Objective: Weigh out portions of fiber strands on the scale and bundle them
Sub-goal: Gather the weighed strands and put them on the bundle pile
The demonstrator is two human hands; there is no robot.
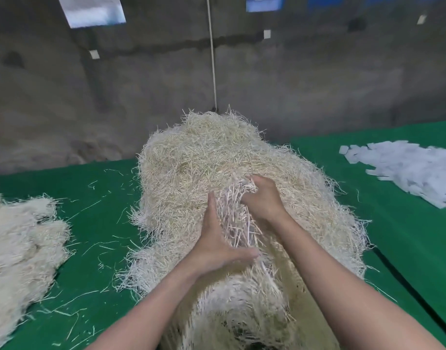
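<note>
Left hand (217, 238) lay flat against the left side of a clump of strands (236, 218), fingers (211, 205) straight and together, thumb spread out across the clump's near end. Right hand (263, 198) gripped the clump's far end, fingers (254, 180) curled into the strands. The clump sat on top of the main fiber pile (204, 152), mid-table, running from the near edge to the far edge of the green table (103, 223). Second fiber heap (19, 243) at the left edge. White slips (416, 173) heaped toward the right edge, too blurred to read. Pale patches on the wall (318, 79) were also unreadable. Cord (213, 66) hung down behind the pile.
</note>
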